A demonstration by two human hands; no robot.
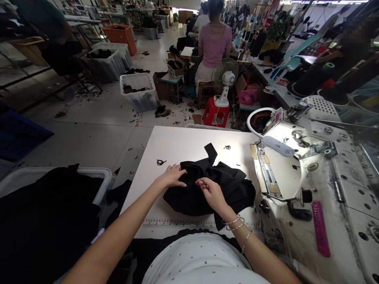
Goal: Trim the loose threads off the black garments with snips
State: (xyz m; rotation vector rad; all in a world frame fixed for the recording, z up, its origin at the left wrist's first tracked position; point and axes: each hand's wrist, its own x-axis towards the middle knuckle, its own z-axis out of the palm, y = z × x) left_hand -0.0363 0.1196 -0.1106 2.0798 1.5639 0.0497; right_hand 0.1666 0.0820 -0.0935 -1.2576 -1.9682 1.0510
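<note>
A crumpled piece of black fabric lies on the white sewing table in front of me. My left hand rests on the fabric's left edge, fingers stretched out and lying on the cloth. My right hand sits on top of the fabric near its middle, fingers curled in a pinch on a fold of the cloth. Thin bracelets circle my right wrist.
A white industrial sewing machine stands at the right with a lamp over its bed. A bin of black cloth is at my left. Thread scraps dot the table. Ahead, a person in pink sits near a fan and crates.
</note>
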